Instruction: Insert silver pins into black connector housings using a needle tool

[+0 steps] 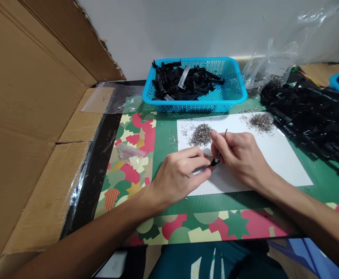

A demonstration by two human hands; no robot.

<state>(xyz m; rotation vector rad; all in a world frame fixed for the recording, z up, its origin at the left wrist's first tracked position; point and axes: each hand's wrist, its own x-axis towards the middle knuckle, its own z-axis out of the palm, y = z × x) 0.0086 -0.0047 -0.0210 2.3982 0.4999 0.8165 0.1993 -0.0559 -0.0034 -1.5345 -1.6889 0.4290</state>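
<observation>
My left hand (184,168) pinches a small black plastic part (215,162) over the white sheet (286,162); most of the part is hidden by the fingers. My right hand (239,153) meets it there, closed around slim metal tweezers (225,137) that point down at the black part. The tweezers' tips are too small to make out. Just beyond the hands lies a heap of tiny metal pieces (201,135), which look like little springs. A second heap of similar pieces (261,122) rests at the sheet's far right corner.
At the back stands a blue basket (194,105) holding black plastic parts (184,83). More black parts (309,120) are piled on the right, by a clear bag (270,69) of metal pieces. Cardboard (26,116) walls the left side. A small plastic bag (130,153) lies on the patterned mat.
</observation>
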